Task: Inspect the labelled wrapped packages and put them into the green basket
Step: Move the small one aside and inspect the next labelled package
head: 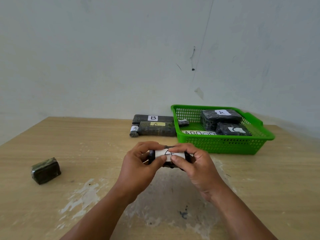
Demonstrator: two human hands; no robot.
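Both hands (168,163) pinch a dark wrapped package (168,155), white label up.

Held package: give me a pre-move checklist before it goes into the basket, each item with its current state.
1. Grip: package pinched by left hand and right hand: ok.
2. Label faces the camera and reads A: ok.
3. Wrap intact on hidden sides: cannot tell.
4. Basket has bare floor at its left: ok.
5. Table between hands and basket unobstructed: ok.
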